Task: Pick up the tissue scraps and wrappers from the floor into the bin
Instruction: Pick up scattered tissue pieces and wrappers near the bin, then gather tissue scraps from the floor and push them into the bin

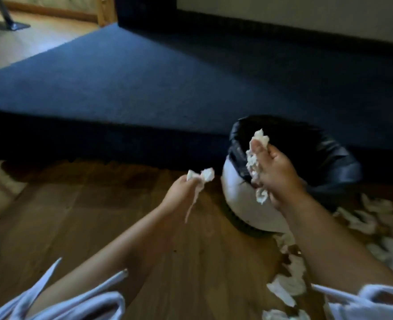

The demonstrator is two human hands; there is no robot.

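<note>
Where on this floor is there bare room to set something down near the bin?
Bare wooden floor lies left of the white bin with the black liner, below the dark blue carpeted step, whose top is also free. Right of the bin it is crowded with white tissue scraps.

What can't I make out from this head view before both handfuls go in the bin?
- Inside of the bin: dark black liner and the right hand hide its contents.
- Scraps on the floor: the right forearm covers some; others run off the right and bottom edges.
- Wrappers: motion blur makes them indistinguishable from tissue.
- Left hand: its fingers are folded under, so how much tissue it holds is unclear.
</note>
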